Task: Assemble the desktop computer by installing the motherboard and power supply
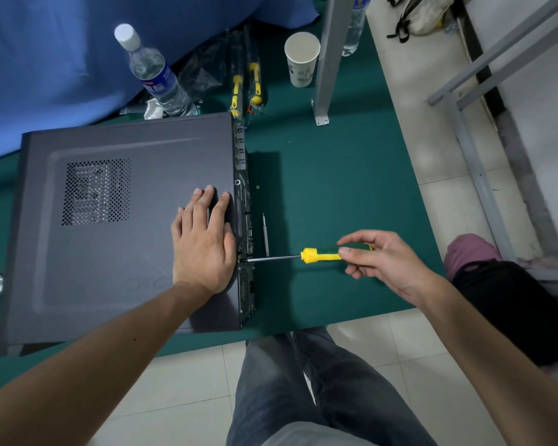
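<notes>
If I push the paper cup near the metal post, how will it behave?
The paper cup looks empty, so it is probably very light and would slide or tip easily. Its base is narrower than its rim, which favours tipping. The thin walls would likely dent under a firm squeeze.

- The computer case (116, 226) fills the left half of the green table (335, 175), its rear panel facing right; the left hand (203, 239) lies flat on its top near that edge.
- Right of the case runs an open strip of mat, crossed at lower centre by the screwdriver (303, 256) the right hand (384, 262) pinches, tip at the rear panel.
- A loose metal bit (265, 235) lies just beside the panel (above the shaft).
- At upper centre the water bottle (155, 75), packaged screwdrivers (245, 85), paper cup (302, 59) and a grey post (331, 59) crowd the far edge.
</notes>
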Motion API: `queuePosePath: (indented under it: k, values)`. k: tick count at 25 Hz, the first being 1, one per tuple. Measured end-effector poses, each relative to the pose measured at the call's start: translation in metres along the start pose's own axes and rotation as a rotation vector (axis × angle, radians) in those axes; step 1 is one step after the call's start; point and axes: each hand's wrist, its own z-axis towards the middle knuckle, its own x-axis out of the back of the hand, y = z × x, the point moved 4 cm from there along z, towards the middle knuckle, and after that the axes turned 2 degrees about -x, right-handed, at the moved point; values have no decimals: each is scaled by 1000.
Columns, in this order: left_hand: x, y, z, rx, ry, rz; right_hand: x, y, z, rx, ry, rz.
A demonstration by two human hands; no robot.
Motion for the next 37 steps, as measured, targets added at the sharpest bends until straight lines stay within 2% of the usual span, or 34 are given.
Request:
queuePosePath:
  k: [4, 10, 15, 19, 23, 26, 28, 29, 33, 37]
  values:
    - [0, 1, 0, -2, 1, -8, 4, -1, -2, 5, -23, -95]
    - [0, 1, -1, -10, -1, -12, -5, -1, -3, 128, 5, -215]
    - [-1, 0, -1, -8, 8, -12, -12, 14, 0, -27, 79, -106]
    - [0, -1, 0, -2, 0, -18, -12, 24, -4, -92, -6, -47]
    - [1, 0, 1, 14, 5, -39, 7, 15, 2, -64, 151, 138]
    - [9, -7, 20, -21, 44, -53, -2, 4, 14, -107, 26, 240]
    - [13, -23, 61, -20, 50, -67, -22, -4, 35, -155, -41, 165]
    - [15, -33, 85, 18, 52, -73, -34, -9, 47, -165, -22, 121]
    - [5, -57, 152, 239, 40, -104, -72, -33, 111, -44, 203, -206]
    - [-7, -60, 155, 215, 84, -5, -97, -42, 174, -12, 342, -326]
